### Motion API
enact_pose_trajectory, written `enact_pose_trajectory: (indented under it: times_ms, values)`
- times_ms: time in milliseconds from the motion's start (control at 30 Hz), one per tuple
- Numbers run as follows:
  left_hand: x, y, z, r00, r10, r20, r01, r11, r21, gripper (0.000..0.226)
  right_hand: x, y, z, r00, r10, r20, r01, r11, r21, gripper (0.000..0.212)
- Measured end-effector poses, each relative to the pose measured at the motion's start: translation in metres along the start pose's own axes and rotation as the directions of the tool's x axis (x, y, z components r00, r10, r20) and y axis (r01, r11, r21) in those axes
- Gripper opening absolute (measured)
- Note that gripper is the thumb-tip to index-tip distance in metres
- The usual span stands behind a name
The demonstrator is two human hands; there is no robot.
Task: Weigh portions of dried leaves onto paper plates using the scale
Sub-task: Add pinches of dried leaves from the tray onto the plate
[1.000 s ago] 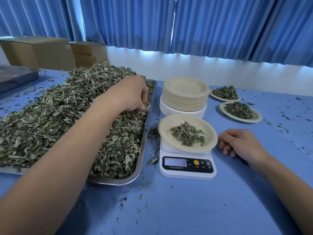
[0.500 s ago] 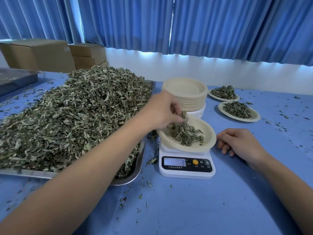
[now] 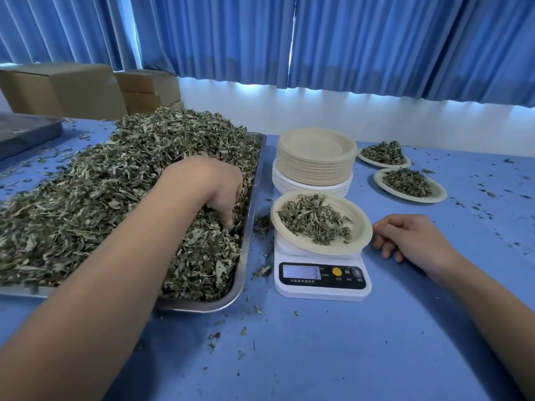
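Note:
A heap of dried leaves (image 3: 101, 192) fills a metal tray (image 3: 249, 227) on the left of the blue table. My left hand (image 3: 214, 186) reaches down into the heap near the tray's right rim; its fingers are gathered round some leaves, tips buried. A white digital scale (image 3: 321, 282) stands right of the tray with a paper plate (image 3: 363, 227) on it holding a small portion of leaves. My right hand (image 3: 411, 238) rests on the table beside that plate, fingers loosely curled and holding nothing.
A stack of empty paper plates (image 3: 315, 157) stands behind the scale. Two filled plates (image 3: 405, 164) (image 3: 438, 195) lie at the back right. Cardboard boxes (image 3: 63, 88) and a grey tray (image 3: 26, 134) are at the far left. Leaf crumbs dot the table.
My left hand dropped leaves on the scale's plate, then went back left into the heap. The portion on the plate is larger. My right hand has stayed put.

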State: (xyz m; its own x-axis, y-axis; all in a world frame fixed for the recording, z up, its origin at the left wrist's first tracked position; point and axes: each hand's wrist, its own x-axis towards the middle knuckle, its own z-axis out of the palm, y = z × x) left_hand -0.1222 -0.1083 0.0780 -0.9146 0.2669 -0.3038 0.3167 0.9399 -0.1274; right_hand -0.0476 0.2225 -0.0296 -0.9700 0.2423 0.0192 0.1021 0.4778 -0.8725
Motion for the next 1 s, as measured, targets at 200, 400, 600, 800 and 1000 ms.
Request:
enact_pose_trajectory:
  times_ms: [200, 400, 600, 800, 1000]
  values:
    - [0.004, -0.001, 0.002, 0.997, -0.010, -0.082, -0.004, 0.987, -0.161, 0.035, 0.000, 0.000, 0.000, 1.000, 0.000, 0.004, 0.000, 1.000, 0.005, 0.024]
    - [0.003, -0.005, -0.002, 0.966, -0.055, -0.251, -0.009, 0.969, -0.246, 0.045, 0.000, 0.001, -0.001, 1.000, -0.003, 0.003, 0.003, 1.000, 0.002, 0.026]
    - [0.010, -0.005, 0.005, 0.959, -0.097, -0.265, 0.015, 0.955, -0.295, 0.049, -0.001, 0.000, -0.001, 1.000, -0.004, 0.006, 0.004, 1.000, -0.001, 0.024]
    - [0.014, -0.010, 0.007, 0.916, -0.146, -0.374, 0.018, 0.946, -0.324, 0.039, -0.002, -0.001, -0.001, 1.000, -0.011, 0.011, 0.011, 1.000, 0.000, 0.024]
    - [0.018, -0.004, 0.010, 0.859, -0.135, -0.495, -0.057, 0.933, -0.355, 0.023, -0.003, -0.003, -0.001, 1.000, -0.013, 0.020, 0.013, 1.000, 0.009, 0.023]
